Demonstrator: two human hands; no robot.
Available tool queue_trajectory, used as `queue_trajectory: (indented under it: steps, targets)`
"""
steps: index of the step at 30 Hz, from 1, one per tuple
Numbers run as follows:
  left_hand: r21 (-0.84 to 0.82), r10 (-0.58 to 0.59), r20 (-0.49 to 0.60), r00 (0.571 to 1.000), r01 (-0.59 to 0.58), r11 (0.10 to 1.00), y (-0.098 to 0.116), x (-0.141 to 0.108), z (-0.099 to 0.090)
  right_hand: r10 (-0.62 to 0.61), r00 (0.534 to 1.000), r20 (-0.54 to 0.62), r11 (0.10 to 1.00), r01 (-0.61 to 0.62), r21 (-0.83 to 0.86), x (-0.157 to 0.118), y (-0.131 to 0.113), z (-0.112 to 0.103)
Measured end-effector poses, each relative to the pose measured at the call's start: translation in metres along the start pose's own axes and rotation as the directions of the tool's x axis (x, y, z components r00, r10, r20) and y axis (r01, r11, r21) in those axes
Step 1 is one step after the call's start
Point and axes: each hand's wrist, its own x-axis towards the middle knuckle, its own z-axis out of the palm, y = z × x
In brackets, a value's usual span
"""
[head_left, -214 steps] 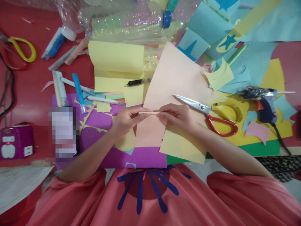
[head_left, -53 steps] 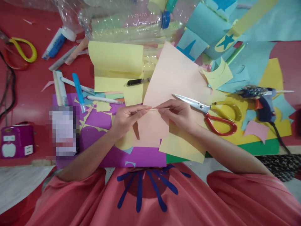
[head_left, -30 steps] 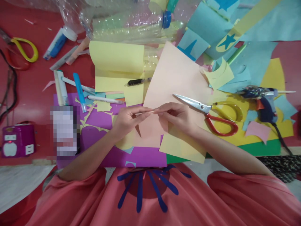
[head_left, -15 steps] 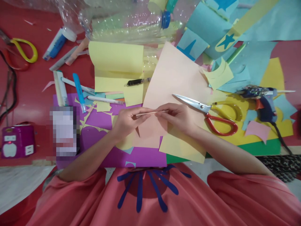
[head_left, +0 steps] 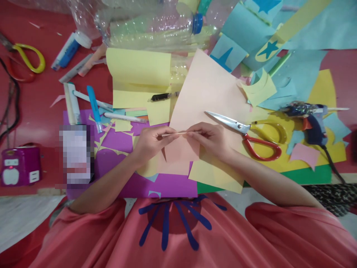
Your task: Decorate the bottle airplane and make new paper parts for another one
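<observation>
My left hand (head_left: 150, 143) and my right hand (head_left: 212, 138) pinch a thin peach paper strip (head_left: 182, 133) between thumbs and fingertips, with the two hands almost meeting. Seen edge-on, the strip runs level; whether it is folded or rolled I cannot tell. Below it lies a large peach paper sheet (head_left: 206, 85). Just right of my right hand, metal scissors (head_left: 240, 127) with one yellow and one red handle rest on that sheet, blades slightly apart. A pale yellow paper piece (head_left: 217, 175) lies under my right wrist.
Clear plastic bottles (head_left: 150, 28) line the back. Markers (head_left: 94, 108) and a phone (head_left: 76, 154) lie on the left, beyond them a purple plug adapter (head_left: 21, 165). On the right are a glue gun (head_left: 315, 123) with its cord and blue paper pieces (head_left: 245, 26). A black pen (head_left: 160, 97) lies ahead.
Almost nothing differs. Both hands keep their pinch on the peach paper strip, with only a very slight shift of the fingers, and the view moves a little.
</observation>
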Motion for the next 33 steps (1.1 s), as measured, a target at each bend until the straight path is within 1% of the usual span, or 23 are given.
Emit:
queue_trajectory:
  steps: [3,8,10,15,20,25,29,33]
  targets:
    - [-0.008,0.0,-0.01,1.0,0.0,1.0,0.0008,0.0005,0.0002,-0.001,1.0,-0.013,1.0,0.001,-0.003,0.0,0.0024,-0.0004]
    - [-0.123,-0.018,0.002,1.0,0.018,0.992,-0.0008,0.0023,0.0009,-0.005,1.0,-0.023,1.0,0.006,0.027,0.002,0.0036,-0.001]
    - [-0.139,-0.016,0.002,1.0,0.016,0.99,-0.0027,0.0029,0.001,-0.003,1.0,-0.016,0.999,0.003,0.045,0.0031,0.0023,-0.0012]
    - [-0.114,-0.001,-0.045,0.999,-0.004,0.993,-0.0034,0.0028,0.0006,0.026,1.0,-0.007,0.997,-0.025,0.078,0.0033,0.0021,-0.0024]
    - [-0.104,0.021,-0.048,0.999,-0.026,0.994,0.0003,0.0014,-0.0009,0.055,0.998,-0.017,0.993,-0.053,0.108,0.0018,0.0024,-0.002]
    - [-0.082,-0.004,-0.05,0.999,0.0,0.997,0.0016,0.0006,-0.002,0.088,0.995,-0.047,0.988,-0.081,0.129,0.0009,0.0008,-0.0007]
    - [-0.125,-0.019,-0.032,0.999,0.015,0.992,0.0024,0.0016,-0.0021,0.082,0.995,-0.055,0.985,-0.073,0.155,0.0003,0.002,-0.0006]
    - [-0.135,-0.037,-0.032,0.999,0.032,0.99,0.0027,0.0031,-0.0025,0.092,0.994,-0.065,0.98,-0.079,0.18,0.0013,0.0027,-0.0011]
